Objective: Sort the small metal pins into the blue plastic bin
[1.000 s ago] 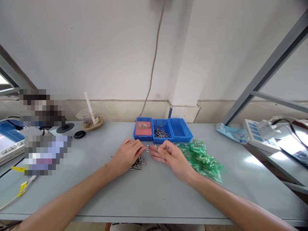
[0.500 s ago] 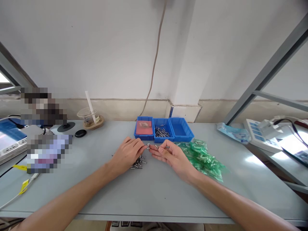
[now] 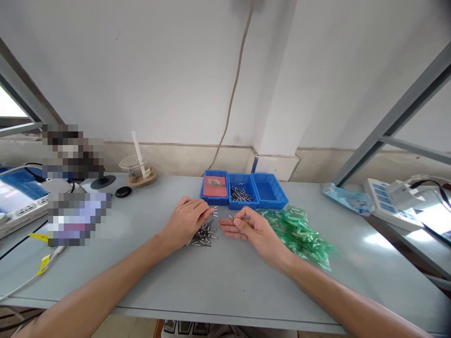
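Note:
My left hand (image 3: 188,220) is closed, palm down, at the upper left edge of a pile of small metal pins (image 3: 203,234) on the table. A few short shiny pins (image 3: 215,214) stick out at its fingertips; how they are gripped is hard to see. To its right, my right hand (image 3: 252,230) is turned partly palm up. Its thumb and index finger pinch a small metal pin (image 3: 231,217), while the other fingers stretch toward my left hand. A narrow gap separates the two hands. Part of the pile is hidden behind my left hand.
Behind the hands stand three blue bins: one with a red item (image 3: 214,187), a middle bin (image 3: 242,177) of metal pins, and a right bin (image 3: 269,188). Green plastic bags (image 3: 303,234) lie beside my right forearm. A cup (image 3: 136,164) and power strips (image 3: 387,202) sit farther out.
My hands have drawn slightly apart, the left one moving left with the short pins at its fingertips. More of the pin pile shows. The whole view has shifted a little.

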{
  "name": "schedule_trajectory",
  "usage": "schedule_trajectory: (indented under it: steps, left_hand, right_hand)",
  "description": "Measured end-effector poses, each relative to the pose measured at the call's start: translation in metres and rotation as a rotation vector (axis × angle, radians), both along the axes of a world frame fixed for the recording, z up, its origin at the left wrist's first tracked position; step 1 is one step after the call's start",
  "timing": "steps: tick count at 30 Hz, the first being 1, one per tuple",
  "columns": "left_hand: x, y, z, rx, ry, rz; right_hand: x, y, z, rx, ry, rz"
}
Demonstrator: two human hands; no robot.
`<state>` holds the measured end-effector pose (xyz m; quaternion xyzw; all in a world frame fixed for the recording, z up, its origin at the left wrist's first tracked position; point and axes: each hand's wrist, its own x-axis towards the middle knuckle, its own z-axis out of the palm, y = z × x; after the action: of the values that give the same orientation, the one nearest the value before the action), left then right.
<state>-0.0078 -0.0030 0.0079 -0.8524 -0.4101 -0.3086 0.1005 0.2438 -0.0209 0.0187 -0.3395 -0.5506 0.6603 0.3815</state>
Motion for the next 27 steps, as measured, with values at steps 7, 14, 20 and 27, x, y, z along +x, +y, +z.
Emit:
schedule_trajectory:
  steps: [7, 14, 20, 27]
  left_hand:
    - [-0.014, 0.008, -0.005, -0.051, -0.052, 0.081]
    - [-0.013, 0.004, 0.000, -0.159, -0.085, 0.111]
    - [-0.014, 0.002, 0.004, -0.220, -0.119, 0.125]
    - [-0.016, 0.001, 0.004, -0.267, -0.176, 0.085]
  right_hand:
    - [0.004, 0.005, 0.000, 0.111, -0.161, -0.200]
    - [0.009, 0.010, 0.000, 0.040, -0.102, -0.242]
    - [0.010, 0.011, 0.001, 0.023, -0.057, -0.240]
    - [0.010, 0.010, 0.003, 0.017, -0.077, -0.247]
